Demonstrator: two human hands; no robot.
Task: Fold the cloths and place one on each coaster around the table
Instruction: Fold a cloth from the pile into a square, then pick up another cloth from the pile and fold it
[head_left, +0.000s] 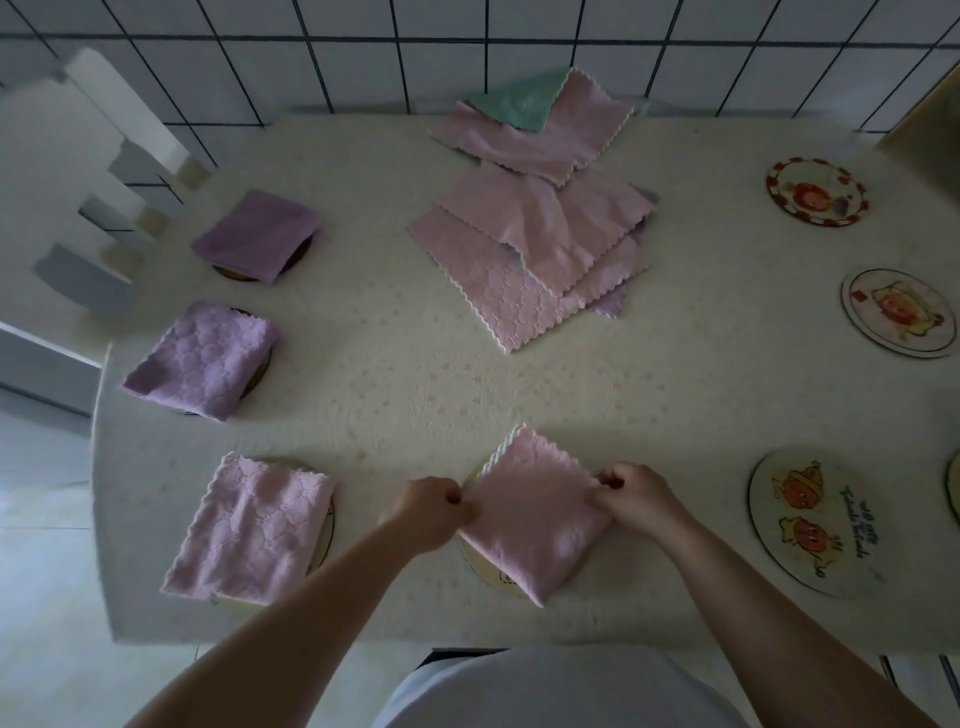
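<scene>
A folded pink cloth lies over a round coaster near the table's front edge. My left hand pinches its left corner and my right hand pinches its right corner. To the left, another folded pink cloth covers a coaster. Two folded purple cloths sit on coasters along the left side. A pile of unfolded pink cloths with a green cloth lies at the back middle.
Three bare round coasters with cartoon prints stand on the right side, and a further one shows at the right edge. A white chair stands at the left. A tiled wall runs behind the table.
</scene>
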